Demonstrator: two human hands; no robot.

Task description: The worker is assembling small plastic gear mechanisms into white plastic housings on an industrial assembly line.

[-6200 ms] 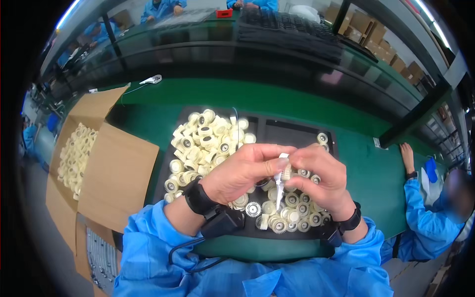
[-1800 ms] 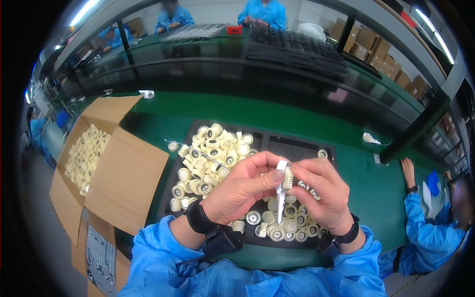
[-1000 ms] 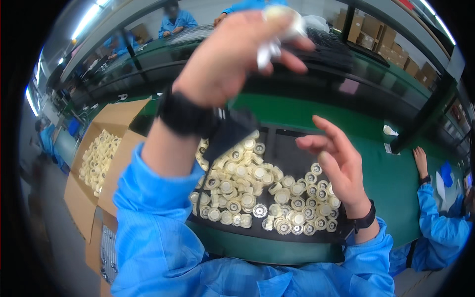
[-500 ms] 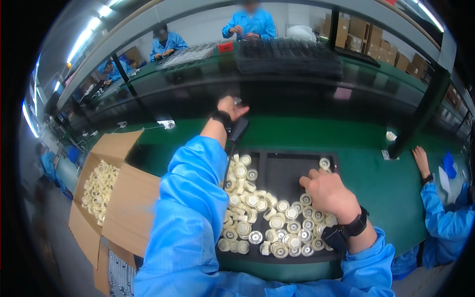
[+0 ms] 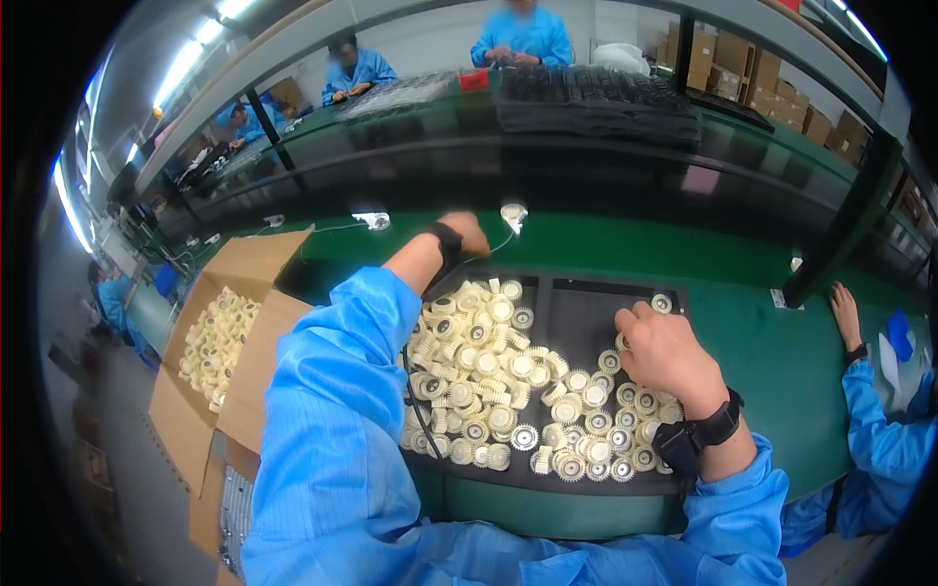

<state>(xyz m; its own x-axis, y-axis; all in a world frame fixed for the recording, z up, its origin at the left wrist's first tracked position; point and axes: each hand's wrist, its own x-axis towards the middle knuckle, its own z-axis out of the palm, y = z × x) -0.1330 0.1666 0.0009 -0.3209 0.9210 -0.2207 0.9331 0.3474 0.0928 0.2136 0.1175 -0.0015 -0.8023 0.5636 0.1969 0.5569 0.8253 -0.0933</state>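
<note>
At the left of the green workbench [image 5: 772,361], an open cardboard box [image 5: 181,435] is set, seemingly so the boxed gears [image 5: 217,342] are kept reachable. In 2 compartments of the black tray [image 5: 586,317], the left gear heap [image 5: 469,376] and right gear heap [image 5: 598,427] are presumably kept apart. The left hand [image 5: 468,233] is stretched forward beside a white corded device [image 5: 513,216], its fingers mostly hidden; the right hand [image 5: 664,352] is poised over the right gear heap, fingers bent together. Whether anything is clamped in either cannot be told.
</note>
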